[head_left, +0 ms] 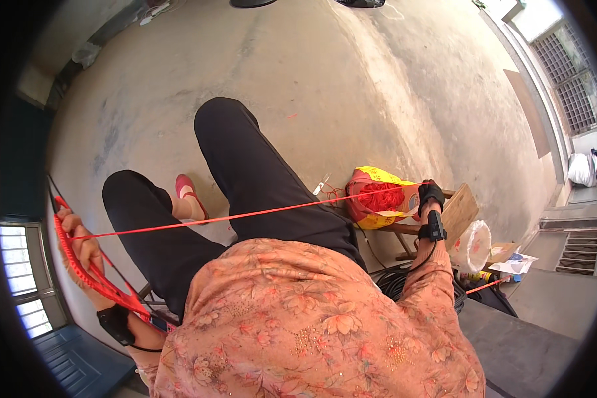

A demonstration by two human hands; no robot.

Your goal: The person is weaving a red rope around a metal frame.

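A red cord (259, 214) stretches taut across my lap between my two hands. At the left, my left hand (81, 244) is closed round a long, curved red woven piece (86, 273) with thin dark strips along it; its exact kind I cannot make out. My right hand (432, 194), in a dark covering, is closed on the cord's other end at the right. Beside that hand sits a red and yellow bag (371, 219) with a bundle of red cord (382, 196) in its mouth.
The bag rests by a wooden stool (463, 207) at my right. Behind it are a white plastic-lined container (472, 245), some papers (515, 263) and a coil of black cable (395, 284). A blue piece of furniture (79, 361) stands at lower left.
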